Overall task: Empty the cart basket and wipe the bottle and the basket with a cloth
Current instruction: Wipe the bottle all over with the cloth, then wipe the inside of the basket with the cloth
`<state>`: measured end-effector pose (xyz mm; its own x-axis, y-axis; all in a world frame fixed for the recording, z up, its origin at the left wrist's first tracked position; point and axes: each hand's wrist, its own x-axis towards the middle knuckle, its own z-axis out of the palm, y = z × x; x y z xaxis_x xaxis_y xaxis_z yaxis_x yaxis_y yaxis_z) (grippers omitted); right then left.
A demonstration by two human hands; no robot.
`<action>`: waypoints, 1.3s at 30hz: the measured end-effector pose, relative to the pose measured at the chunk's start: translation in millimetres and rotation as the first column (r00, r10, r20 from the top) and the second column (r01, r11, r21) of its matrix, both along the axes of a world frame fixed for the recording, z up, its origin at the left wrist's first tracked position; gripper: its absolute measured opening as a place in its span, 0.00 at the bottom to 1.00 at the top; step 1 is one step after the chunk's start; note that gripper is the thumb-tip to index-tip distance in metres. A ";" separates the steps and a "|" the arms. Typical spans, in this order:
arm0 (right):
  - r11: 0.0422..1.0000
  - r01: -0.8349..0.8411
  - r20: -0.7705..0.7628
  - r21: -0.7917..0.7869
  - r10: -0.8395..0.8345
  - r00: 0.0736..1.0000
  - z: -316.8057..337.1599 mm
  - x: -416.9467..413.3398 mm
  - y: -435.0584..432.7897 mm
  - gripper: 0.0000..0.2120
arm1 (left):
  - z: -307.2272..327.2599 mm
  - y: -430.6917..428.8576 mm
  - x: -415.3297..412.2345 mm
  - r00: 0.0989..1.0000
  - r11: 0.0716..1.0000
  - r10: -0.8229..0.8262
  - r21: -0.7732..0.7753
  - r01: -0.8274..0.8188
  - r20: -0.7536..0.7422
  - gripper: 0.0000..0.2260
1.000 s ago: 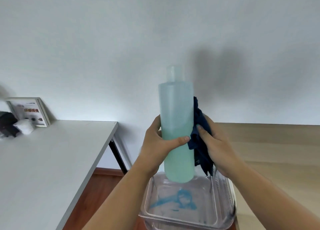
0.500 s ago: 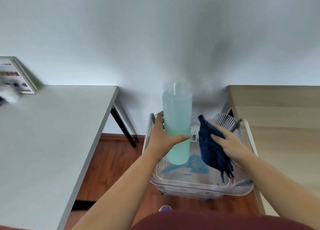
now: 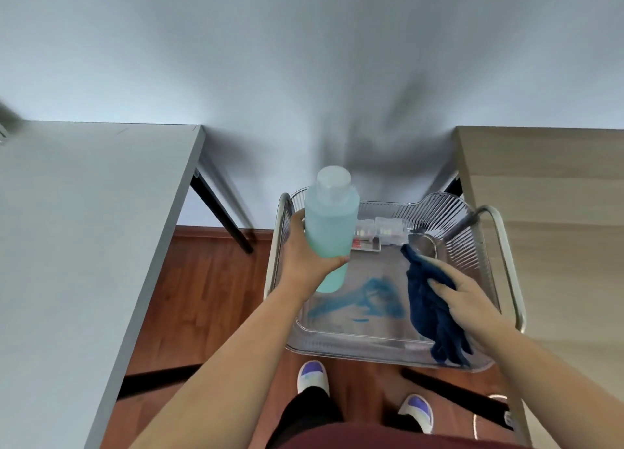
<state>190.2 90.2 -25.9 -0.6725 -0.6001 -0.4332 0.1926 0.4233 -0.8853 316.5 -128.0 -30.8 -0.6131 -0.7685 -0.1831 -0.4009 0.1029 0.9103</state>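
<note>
My left hand (image 3: pixel 305 256) grips a tall pale-turquoise bottle (image 3: pixel 332 222) with a clear cap, upright above the left side of the basket. My right hand (image 3: pixel 462 300) holds a dark blue cloth (image 3: pixel 429 300) that hangs down over the basket's right side, apart from the bottle. The clear ribbed plastic basket (image 3: pixel 371 345) sits in the cart's metal frame (image 3: pixel 506 262) below both hands. Blue smears (image 3: pixel 374 296) mark its floor. Small clear boxes (image 3: pixel 381 234) and a small clear cup (image 3: pixel 423 244) lie at its far end.
A grey table (image 3: pixel 84 229) stands to the left, with black legs. A light wooden table (image 3: pixel 553 229) is on the right. The cart stands between them against the white wall, on a red-brown wood floor. My shoes (image 3: pixel 312 376) show below the basket.
The view has tilted down. My left hand lowered the bottle toward the basket's left side. My right hand took the cloth off the bottle and lowered it over the basket's right side.
</note>
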 end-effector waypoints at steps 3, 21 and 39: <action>1.000 -0.005 0.005 0.019 0.005 1.000 -8.2 -1.8 0.2 0.20 | -12.0 3.9 -2.5 1.000 1.000 0.019 -0.009 -0.019 0.010 0.43; 1.000 -0.002 0.002 -0.018 0.002 1.000 -8.8 -16.6 0.1 0.23 | -5.5 19.3 20.7 0.999 0.999 -0.029 0.028 0.028 0.024 0.43; 0.636 -0.308 -0.310 0.707 0.671 0.674 -94.0 12.2 -45.6 0.21 | 52.5 57.7 86.1 0.992 0.824 -0.078 -0.554 0.121 0.101 0.26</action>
